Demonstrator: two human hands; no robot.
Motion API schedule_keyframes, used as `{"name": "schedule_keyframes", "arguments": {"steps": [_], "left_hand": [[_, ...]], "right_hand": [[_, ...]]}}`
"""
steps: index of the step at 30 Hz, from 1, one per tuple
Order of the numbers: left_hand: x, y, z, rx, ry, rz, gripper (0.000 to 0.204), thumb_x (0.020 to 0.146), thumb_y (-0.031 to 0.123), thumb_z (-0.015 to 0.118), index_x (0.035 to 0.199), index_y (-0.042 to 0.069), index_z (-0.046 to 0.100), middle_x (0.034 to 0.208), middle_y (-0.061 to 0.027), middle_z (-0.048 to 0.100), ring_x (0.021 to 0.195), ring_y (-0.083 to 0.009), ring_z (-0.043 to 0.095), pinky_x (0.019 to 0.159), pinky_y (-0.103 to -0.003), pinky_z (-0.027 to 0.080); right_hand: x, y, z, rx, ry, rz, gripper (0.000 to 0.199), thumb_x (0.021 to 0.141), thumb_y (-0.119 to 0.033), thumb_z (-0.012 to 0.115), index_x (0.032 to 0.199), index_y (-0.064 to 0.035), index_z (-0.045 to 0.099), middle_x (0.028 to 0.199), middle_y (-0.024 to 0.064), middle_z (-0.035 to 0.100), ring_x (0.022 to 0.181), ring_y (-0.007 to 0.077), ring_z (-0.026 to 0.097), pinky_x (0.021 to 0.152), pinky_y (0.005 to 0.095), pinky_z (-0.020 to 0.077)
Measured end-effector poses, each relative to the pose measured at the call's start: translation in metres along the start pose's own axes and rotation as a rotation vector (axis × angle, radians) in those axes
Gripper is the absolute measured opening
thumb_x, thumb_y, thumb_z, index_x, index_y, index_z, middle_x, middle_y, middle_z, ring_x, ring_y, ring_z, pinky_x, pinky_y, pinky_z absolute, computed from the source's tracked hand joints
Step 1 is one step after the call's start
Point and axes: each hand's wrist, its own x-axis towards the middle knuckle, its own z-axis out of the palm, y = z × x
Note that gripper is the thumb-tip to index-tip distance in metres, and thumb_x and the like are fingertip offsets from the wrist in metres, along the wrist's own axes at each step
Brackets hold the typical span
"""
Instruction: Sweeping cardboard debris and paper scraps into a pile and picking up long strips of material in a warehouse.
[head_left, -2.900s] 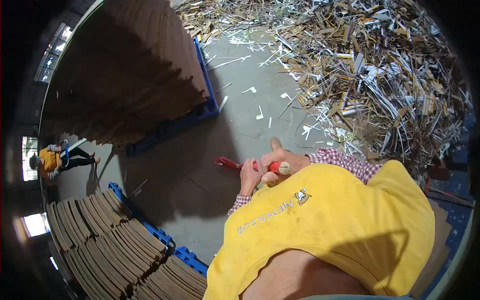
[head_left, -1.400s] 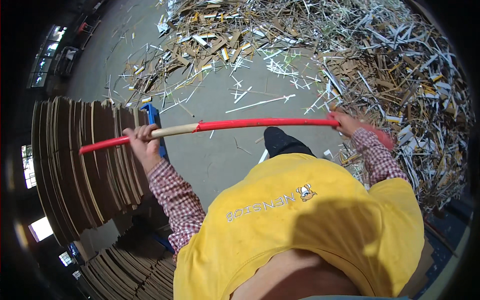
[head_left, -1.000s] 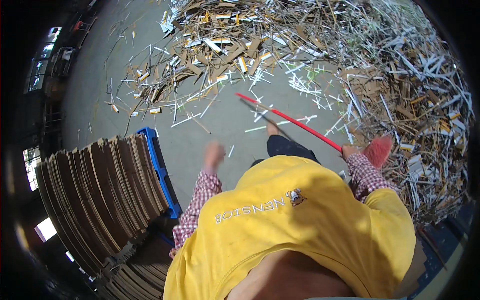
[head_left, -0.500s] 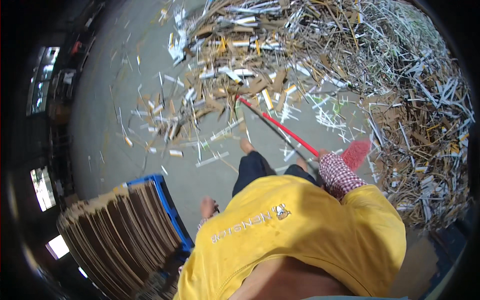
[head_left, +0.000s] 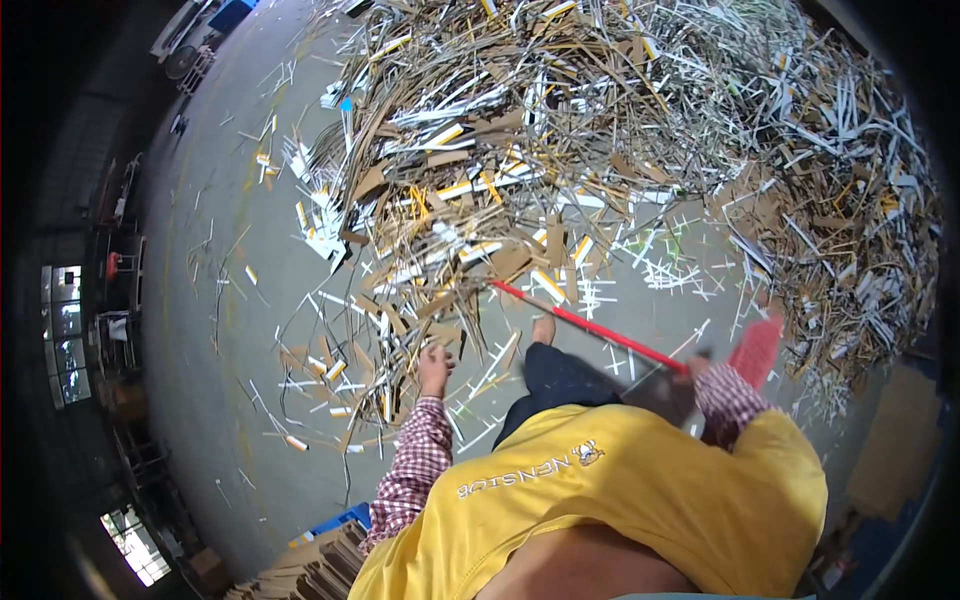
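A red pole [head_left: 590,325] runs from the scrap heap back to my right hand [head_left: 695,368], which is wrapped around it. Its far tip touches the near edge of the heap. Beyond my right hand is a flared pinkish-red piece [head_left: 758,352], blurred, which looks like the bristle head of a broom on the same pole. My left hand [head_left: 435,370] reaches forward over loose strips at the heap's near left side, its fingers slightly bent and apart, with nothing visible in them. The heap of paper and cardboard strips [head_left: 440,150] spreads across the floor ahead.
More shredded strips [head_left: 850,200] pile up on the right. Scattered white and yellow scraps lie on the grey floor [head_left: 210,330] to the left. Stacked cardboard sheets [head_left: 310,570] and a blue pallet edge [head_left: 345,520] stand at lower left. My foot [head_left: 543,330] is close to the heap.
My left hand has come forward from beside the cardboard stack to above the scraps. The view has shifted, and the stack has mostly slipped out at the bottom. My right hand still holds the broom.
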Motion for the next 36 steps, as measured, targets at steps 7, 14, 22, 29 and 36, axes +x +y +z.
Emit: {"name": "schedule_keyframes", "arguments": {"steps": [7,14,22,29,36], "left_hand": [[0.040,0.020,0.088,0.324,-0.562,-0.066,0.036,0.084,0.028,0.049,0.110,0.005,0.043,0.081,-0.0077,0.056,0.062,-0.0129,0.053,0.051,-0.024,0.044],[0.104,0.041,0.091,0.542,-0.623,-0.020,0.032,0.082,0.028,0.050,0.100,0.001,0.050,0.073,-0.0073,0.058,0.057,-0.0122,0.054,0.052,-0.024,0.044],[0.173,-0.022,0.168,0.283,-0.623,-0.784,0.076,0.069,0.065,0.047,0.104,-0.003,0.045,0.096,-0.0144,0.053,0.078,-0.0255,0.054,0.067,-0.037,0.045],[0.217,-0.101,0.216,-0.407,-0.326,-1.213,0.051,0.074,0.057,0.048,0.085,0.007,0.048,0.072,-0.0072,0.053,0.063,-0.0254,0.051,0.065,-0.037,0.044],[0.408,-0.018,0.196,-0.540,-0.181,-0.853,0.033,0.083,0.035,0.049,0.061,0.014,0.036,0.045,0.0016,0.029,0.039,-0.0134,0.031,0.040,-0.029,0.030]], "right_hand": [[0.039,-0.105,0.040,0.529,-0.090,-0.217,0.059,0.063,-0.052,0.064,0.091,-0.0006,0.056,0.090,0.0205,0.057,0.087,0.0373,0.053,0.073,0.0442,0.0414],[0.135,-0.224,-0.042,0.530,-0.075,-0.073,0.054,0.069,-0.046,0.060,0.097,-0.0005,0.054,0.103,0.0203,0.053,0.102,0.0321,0.048,0.082,0.0399,0.0395],[0.069,-0.196,-0.074,0.552,-0.153,0.034,0.051,0.068,-0.052,0.058,0.080,-0.0021,0.055,0.079,0.0179,0.058,0.078,0.0314,0.058,0.067,0.0409,0.0438],[0.043,-0.275,-0.074,0.587,-0.417,0.235,0.050,0.073,-0.052,0.052,0.094,-0.0069,0.056,0.088,0.0164,0.058,0.086,0.0313,0.055,0.075,0.0409,0.0423],[0.190,-0.359,-0.134,0.563,-0.101,0.066,0.045,0.075,-0.050,0.049,0.089,-0.0077,0.053,0.080,0.0151,0.059,0.078,0.0308,0.057,0.067,0.0414,0.0452]]}}
